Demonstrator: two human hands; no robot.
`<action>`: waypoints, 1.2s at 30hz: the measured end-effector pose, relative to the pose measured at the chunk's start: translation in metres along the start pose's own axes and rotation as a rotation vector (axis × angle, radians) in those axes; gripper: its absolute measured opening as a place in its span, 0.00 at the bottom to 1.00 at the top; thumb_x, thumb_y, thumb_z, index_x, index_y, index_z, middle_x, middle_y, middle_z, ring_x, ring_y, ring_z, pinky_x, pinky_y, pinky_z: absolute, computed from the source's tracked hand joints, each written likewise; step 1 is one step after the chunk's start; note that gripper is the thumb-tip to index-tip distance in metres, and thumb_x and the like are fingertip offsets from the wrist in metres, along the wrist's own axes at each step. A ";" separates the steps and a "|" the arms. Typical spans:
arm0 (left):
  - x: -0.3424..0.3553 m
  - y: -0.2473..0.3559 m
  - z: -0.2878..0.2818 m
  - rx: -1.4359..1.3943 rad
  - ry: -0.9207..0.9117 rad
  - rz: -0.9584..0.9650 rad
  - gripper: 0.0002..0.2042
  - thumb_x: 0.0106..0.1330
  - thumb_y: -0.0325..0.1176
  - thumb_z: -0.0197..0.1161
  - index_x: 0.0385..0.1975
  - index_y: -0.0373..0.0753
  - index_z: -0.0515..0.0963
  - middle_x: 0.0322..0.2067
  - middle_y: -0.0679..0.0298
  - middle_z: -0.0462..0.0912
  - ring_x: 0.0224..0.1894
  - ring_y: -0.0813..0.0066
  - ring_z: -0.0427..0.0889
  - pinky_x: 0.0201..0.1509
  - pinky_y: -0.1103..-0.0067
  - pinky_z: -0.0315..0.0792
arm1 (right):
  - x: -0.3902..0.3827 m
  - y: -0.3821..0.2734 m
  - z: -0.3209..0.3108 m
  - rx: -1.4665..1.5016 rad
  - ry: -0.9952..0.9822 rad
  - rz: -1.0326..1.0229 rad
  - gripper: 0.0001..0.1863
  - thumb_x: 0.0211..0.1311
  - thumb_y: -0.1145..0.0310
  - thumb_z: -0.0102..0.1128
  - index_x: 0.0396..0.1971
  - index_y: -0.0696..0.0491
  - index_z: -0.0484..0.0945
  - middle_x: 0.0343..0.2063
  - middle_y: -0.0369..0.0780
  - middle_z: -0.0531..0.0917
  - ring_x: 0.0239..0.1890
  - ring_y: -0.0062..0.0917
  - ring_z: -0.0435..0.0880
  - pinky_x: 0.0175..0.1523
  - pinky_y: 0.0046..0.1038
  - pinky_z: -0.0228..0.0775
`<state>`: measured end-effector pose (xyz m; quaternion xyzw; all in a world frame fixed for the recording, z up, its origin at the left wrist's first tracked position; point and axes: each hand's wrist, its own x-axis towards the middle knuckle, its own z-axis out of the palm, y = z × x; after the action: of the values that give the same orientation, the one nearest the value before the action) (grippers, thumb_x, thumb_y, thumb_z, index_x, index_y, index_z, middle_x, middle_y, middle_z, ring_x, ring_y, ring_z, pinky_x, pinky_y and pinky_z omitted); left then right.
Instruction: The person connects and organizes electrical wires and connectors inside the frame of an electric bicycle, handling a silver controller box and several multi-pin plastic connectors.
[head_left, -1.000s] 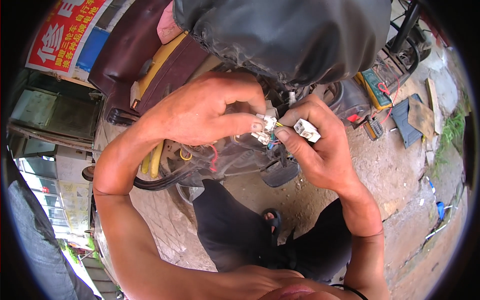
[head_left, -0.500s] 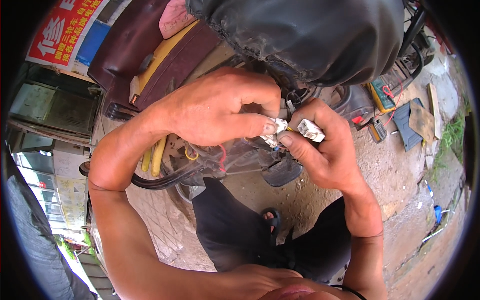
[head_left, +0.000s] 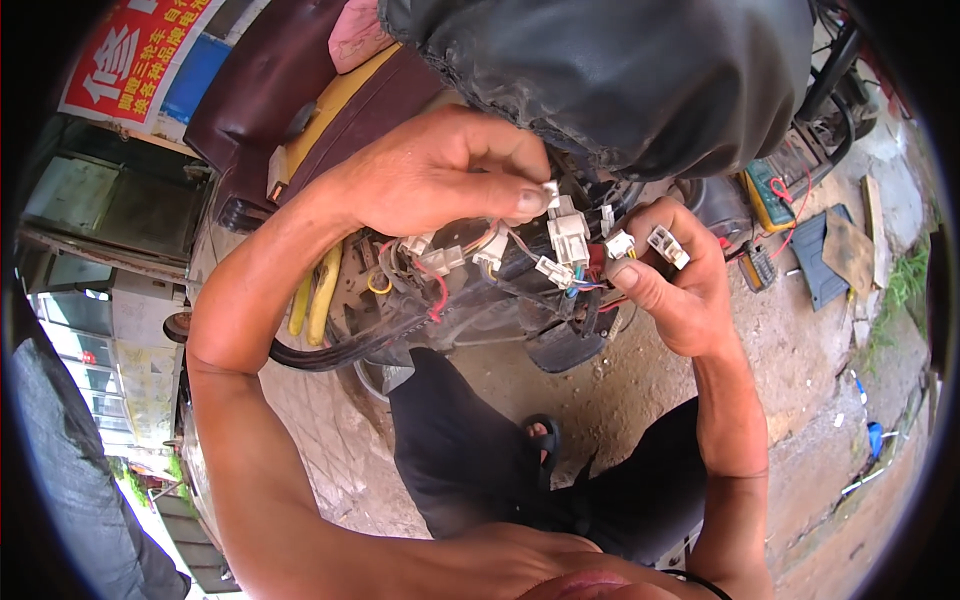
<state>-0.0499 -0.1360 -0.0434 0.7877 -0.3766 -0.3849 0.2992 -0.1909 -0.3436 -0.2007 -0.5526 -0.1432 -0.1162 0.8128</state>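
Note:
My left hand (head_left: pixel 450 175) is closed in a pinch on a small white wire connector (head_left: pixel 550 194), mostly hidden by the thumb. My right hand (head_left: pixel 680 290) grips a white plug connector (head_left: pixel 620 244) between thumb and forefinger. A second white connector (head_left: pixel 668 246) sticks out between its fingers. Between the hands hang several white connectors on coloured wires, among them a large block connector (head_left: pixel 568 238) and a smaller connector (head_left: pixel 554 271). Further left is another connector (head_left: pixel 443 260), close to a red wire (head_left: pixel 437 300).
A black seat-like cover (head_left: pixel 620 80) overhangs the wiring. Yellow-handled pliers (head_left: pixel 322 295) lie at left below a maroon seat (head_left: pixel 345 140). To the right are a yellow-green multimeter (head_left: pixel 769 200) with red leads and a dark tray (head_left: pixel 822 255). A black pedal (head_left: pixel 567 345) sits below the wiring.
My hands have moved apart, the left up and left, the right rightward. The connectors they were bringing together are now separate, and the wiring bundle between them shows.

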 end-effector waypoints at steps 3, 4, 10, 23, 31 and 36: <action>-0.001 0.017 0.009 0.225 0.086 0.019 0.10 0.72 0.31 0.68 0.46 0.32 0.83 0.37 0.67 0.86 0.38 0.83 0.81 0.43 0.81 0.75 | -0.002 0.003 -0.002 -0.048 0.027 -0.012 0.11 0.66 0.69 0.73 0.36 0.55 0.77 0.27 0.31 0.81 0.28 0.10 0.75 0.33 0.18 0.67; -0.004 0.022 0.009 0.223 0.088 0.014 0.10 0.72 0.31 0.68 0.46 0.32 0.83 0.37 0.67 0.86 0.38 0.83 0.81 0.43 0.81 0.75 | -0.003 0.004 -0.002 -0.095 0.011 -0.026 0.12 0.63 0.70 0.75 0.36 0.54 0.77 0.28 0.31 0.82 0.27 0.10 0.75 0.33 0.18 0.68; -0.010 0.012 0.010 0.353 0.144 0.278 0.08 0.71 0.28 0.67 0.45 0.32 0.84 0.39 0.59 0.87 0.39 0.74 0.85 0.43 0.75 0.76 | -0.004 -0.001 0.018 -0.291 0.016 -0.118 0.20 0.47 0.74 0.83 0.37 0.53 0.78 0.32 0.33 0.83 0.31 0.15 0.80 0.37 0.23 0.72; -0.018 0.016 0.012 0.606 -0.037 0.480 0.12 0.60 0.30 0.76 0.40 0.36 0.83 0.38 0.58 0.80 0.39 0.57 0.81 0.42 0.68 0.75 | 0.003 -0.008 0.024 -0.488 -0.064 -0.396 0.11 0.51 0.77 0.79 0.33 0.54 0.84 0.30 0.39 0.84 0.32 0.30 0.84 0.37 0.30 0.75; -0.015 0.008 0.023 0.816 0.232 0.702 0.15 0.53 0.26 0.77 0.40 0.37 0.83 0.32 0.61 0.79 0.31 0.59 0.81 0.35 0.68 0.74 | 0.002 -0.017 0.028 -0.534 -0.015 -0.372 0.10 0.52 0.76 0.78 0.33 0.54 0.84 0.29 0.39 0.84 0.31 0.32 0.85 0.37 0.31 0.76; -0.015 0.006 0.021 0.974 0.179 0.805 0.13 0.49 0.25 0.73 0.37 0.36 0.83 0.30 0.62 0.79 0.28 0.61 0.81 0.31 0.70 0.74 | 0.001 -0.016 0.027 -0.484 -0.020 -0.316 0.10 0.53 0.75 0.78 0.32 0.54 0.84 0.28 0.40 0.84 0.31 0.32 0.85 0.36 0.31 0.75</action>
<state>-0.0761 -0.1307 -0.0446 0.6595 -0.7484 0.0403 0.0584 -0.1982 -0.3241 -0.1769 -0.7024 -0.2037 -0.2666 0.6278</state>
